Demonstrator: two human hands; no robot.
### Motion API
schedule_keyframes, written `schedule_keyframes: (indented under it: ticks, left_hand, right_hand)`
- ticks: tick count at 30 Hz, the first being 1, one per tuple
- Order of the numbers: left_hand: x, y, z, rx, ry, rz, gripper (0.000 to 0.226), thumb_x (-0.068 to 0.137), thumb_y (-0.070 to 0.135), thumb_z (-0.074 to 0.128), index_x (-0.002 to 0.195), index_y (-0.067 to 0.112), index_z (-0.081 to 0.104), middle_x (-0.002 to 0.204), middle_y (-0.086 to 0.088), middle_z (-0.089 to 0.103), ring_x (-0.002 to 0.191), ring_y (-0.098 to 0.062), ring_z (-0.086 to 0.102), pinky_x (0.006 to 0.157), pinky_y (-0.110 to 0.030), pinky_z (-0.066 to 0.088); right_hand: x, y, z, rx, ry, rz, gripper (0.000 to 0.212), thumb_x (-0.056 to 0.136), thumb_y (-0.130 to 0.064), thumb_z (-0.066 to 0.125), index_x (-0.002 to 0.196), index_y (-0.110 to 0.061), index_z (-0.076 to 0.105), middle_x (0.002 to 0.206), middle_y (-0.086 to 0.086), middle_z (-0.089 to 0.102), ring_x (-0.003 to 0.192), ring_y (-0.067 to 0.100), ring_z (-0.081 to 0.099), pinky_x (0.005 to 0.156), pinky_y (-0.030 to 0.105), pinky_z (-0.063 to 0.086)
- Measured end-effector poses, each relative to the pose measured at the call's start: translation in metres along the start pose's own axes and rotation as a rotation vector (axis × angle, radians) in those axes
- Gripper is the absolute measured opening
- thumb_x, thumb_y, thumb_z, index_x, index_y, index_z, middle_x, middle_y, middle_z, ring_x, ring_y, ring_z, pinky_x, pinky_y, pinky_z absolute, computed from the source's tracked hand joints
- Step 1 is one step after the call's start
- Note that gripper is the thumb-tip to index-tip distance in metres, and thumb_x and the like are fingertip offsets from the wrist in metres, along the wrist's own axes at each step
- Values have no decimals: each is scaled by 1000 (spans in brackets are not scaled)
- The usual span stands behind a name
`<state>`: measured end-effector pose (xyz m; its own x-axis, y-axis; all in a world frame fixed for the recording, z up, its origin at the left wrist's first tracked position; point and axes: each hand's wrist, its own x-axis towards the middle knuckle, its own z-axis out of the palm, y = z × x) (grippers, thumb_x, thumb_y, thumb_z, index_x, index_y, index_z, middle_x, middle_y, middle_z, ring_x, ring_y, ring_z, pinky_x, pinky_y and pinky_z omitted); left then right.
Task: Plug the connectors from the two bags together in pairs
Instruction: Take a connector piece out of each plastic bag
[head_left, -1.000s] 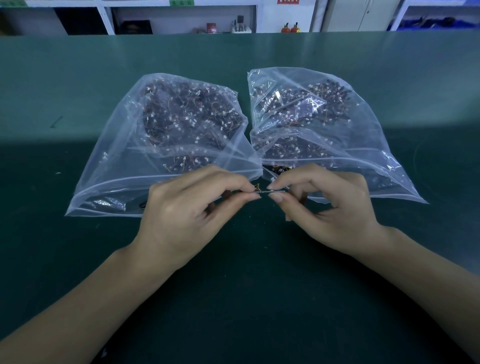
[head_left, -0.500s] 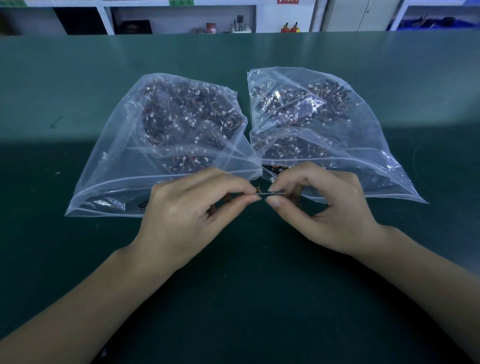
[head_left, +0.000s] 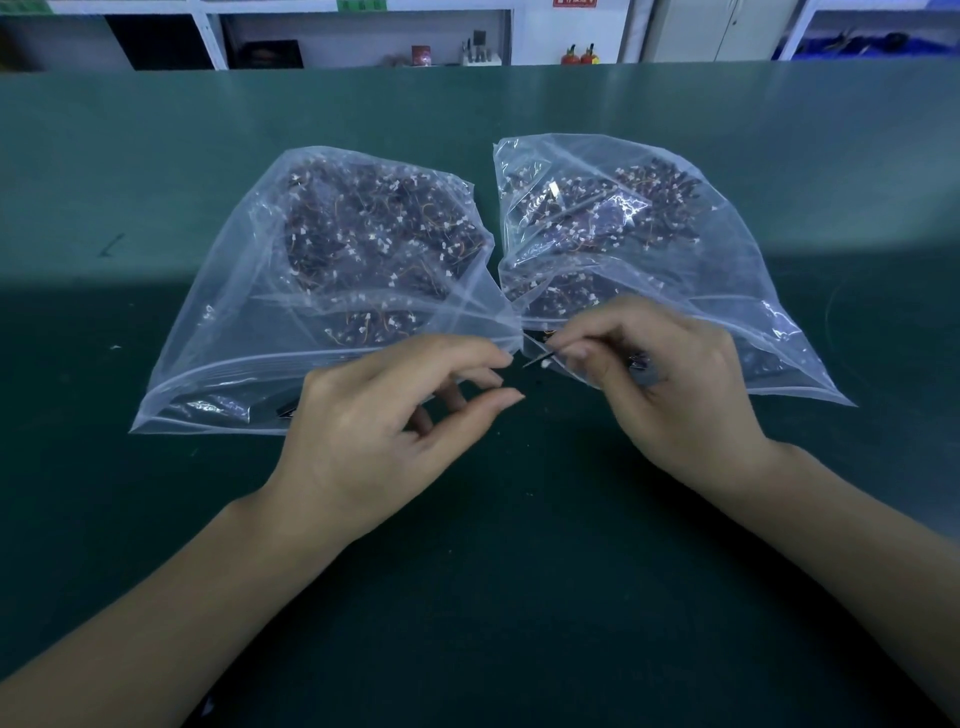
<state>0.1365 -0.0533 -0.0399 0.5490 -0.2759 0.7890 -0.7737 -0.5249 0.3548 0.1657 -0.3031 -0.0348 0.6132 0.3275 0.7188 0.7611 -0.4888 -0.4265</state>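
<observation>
Two clear plastic bags lie side by side on the green table, each packed with small wired connectors: the left bag (head_left: 234, 322) and the right bag (head_left: 737, 270). My right hand (head_left: 670, 384) pinches a thin connector piece (head_left: 537, 358) between thumb and forefinger, just in front of the right bag's mouth. My left hand (head_left: 395, 421) hovers a little to the left of that piece with its thumb and fingers apart and nothing between them. The piece is tiny and dark; I cannot tell whether it is one connector or a joined pair.
The green table (head_left: 493, 597) runs far forward and to both sides of the bags. White shelving (head_left: 363, 36) with small items stands behind the table's far edge. A dark scratch (head_left: 111, 244) marks the table at the left.
My left hand has let go of the connector piece and spread its fingers. My right hand has drawn the piece slightly right and up, toward the right bag.
</observation>
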Motion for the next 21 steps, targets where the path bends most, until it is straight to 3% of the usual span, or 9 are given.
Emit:
schedule_keyframes:
  ticks: [5, 9, 15, 18, 21]
  left_hand:
    - [0, 2, 1, 13, 6, 13, 10, 102, 13, 75, 109, 8, 79, 94, 5, 78, 76, -9, 72, 58, -24, 56]
    - [1, 3, 0, 14, 5, 25, 10, 103, 10, 71, 106, 6, 80, 89, 2, 78, 73, -12, 72, 56, -25, 55]
    - [0, 2, 0, 28, 24, 17, 13, 104, 11, 70, 100, 7, 81, 83, 4, 77, 69, -12, 72, 53, -26, 54]
    - [1, 3, 0, 57, 22, 15, 16, 104, 13, 70, 95, 8, 82, 74, 6, 74, 65, -9, 71, 53, -22, 52]
    - [4, 4, -3, 134, 17, 10, 36, 107, 21, 67, 73, 11, 77, 60, 12, 57, 53, 0, 51, 51, -16, 40]
  right_hand:
    - [3, 5, -7, -185, -39, 224, 13, 110, -30, 48, 107, -22, 58, 88, -16, 60, 76, 18, 60, 67, 51, 53]
    - [3, 7, -8, -260, -76, 249, 13, 110, -25, 45, 108, -17, 55, 80, -6, 63, 69, 24, 59, 65, 49, 51]
    - [6, 14, -11, -363, -88, 204, 11, 107, -10, 57, 107, -5, 68, 68, 2, 60, 54, 25, 50, 54, 47, 49]
    - [5, 16, -11, -369, -116, 191, 15, 104, -4, 63, 111, -9, 76, 81, 5, 74, 68, 31, 67, 62, 48, 56]
    - [3, 17, -11, -436, -209, 220, 35, 97, 6, 63, 117, -18, 80, 101, 3, 81, 91, 35, 76, 73, 49, 60]
